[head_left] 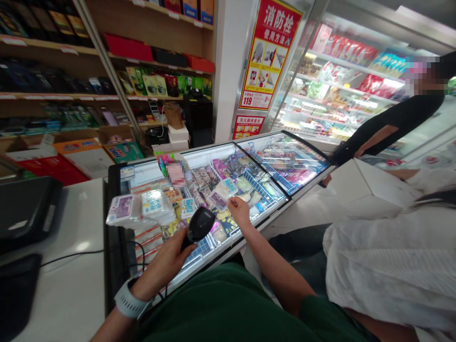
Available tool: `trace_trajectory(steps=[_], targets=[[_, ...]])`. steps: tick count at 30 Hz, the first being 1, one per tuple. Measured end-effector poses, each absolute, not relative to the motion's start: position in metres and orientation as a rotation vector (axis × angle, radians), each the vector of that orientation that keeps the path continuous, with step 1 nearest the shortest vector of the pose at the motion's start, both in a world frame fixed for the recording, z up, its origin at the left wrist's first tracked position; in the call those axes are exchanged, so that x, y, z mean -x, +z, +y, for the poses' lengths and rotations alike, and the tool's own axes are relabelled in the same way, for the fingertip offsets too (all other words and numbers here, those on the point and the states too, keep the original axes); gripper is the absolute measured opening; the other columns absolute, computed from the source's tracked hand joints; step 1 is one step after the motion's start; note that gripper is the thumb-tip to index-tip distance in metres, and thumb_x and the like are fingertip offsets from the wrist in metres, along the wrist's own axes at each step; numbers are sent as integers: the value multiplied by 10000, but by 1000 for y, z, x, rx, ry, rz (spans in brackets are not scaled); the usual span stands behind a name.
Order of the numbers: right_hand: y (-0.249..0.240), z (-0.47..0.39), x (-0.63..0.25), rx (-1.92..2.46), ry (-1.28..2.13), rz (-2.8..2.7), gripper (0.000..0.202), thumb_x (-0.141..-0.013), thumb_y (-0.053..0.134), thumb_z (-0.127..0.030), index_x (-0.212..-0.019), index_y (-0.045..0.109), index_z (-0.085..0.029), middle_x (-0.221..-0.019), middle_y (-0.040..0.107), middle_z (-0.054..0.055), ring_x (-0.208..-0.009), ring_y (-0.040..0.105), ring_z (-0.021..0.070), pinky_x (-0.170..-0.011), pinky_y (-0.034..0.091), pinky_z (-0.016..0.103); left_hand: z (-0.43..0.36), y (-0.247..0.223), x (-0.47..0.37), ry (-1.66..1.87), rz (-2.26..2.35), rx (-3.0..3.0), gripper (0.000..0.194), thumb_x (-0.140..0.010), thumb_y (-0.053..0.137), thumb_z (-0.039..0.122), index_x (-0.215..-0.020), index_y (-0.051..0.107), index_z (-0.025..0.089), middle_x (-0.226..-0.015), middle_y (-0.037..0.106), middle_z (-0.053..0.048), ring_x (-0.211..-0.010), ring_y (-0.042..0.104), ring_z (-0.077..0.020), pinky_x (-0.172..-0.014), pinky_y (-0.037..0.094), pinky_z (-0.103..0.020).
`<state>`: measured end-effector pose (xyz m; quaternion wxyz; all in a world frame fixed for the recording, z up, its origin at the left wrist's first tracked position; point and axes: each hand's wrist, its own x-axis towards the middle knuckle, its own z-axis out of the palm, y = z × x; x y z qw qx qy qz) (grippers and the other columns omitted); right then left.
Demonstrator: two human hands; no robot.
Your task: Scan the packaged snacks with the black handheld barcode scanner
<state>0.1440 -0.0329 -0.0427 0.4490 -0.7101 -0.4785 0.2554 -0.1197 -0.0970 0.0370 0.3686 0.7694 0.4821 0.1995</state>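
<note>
Scanner [201,223] | our left hand [169,256] wraps its handle | our right hand [239,210] has fingertips nearly closed at purple-label pack [216,200] on freezer [315,180]; firm grip we cannot tell | stacked packs [155,204] beside scanner could slide, we judge, if we bump them with it

- Lower left: bare desk [71,280] lies open, crossed by a thin cable [74,254].
- Left of centre: stacked packs [155,206] rise off the freezer [171,285], blocking a low path.
- Centre: the scanner [202,223] and right hand [239,211] bound a narrow gap.
- Right of centre: open air above the glass [272,156].
- Right: a white box [370,187] and a person's white shirt [384,266] obstruct.
</note>
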Motion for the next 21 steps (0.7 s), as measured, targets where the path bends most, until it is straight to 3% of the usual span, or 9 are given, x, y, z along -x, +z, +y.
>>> trace_trajectory(steps=[21], targets=[[-40, -30, -147, 1724, 694, -1121, 178, -709, 654, -344, -829, 685, -217, -780, 695, 9, -728, 641, 181, -739, 505, 292, -92, 21, 124, 592, 1253, -1955, 430, -813, 538, 456, -1147, 566, 187, -1140, 676, -120, -1037, 639, -284, -905, 500, -407]])
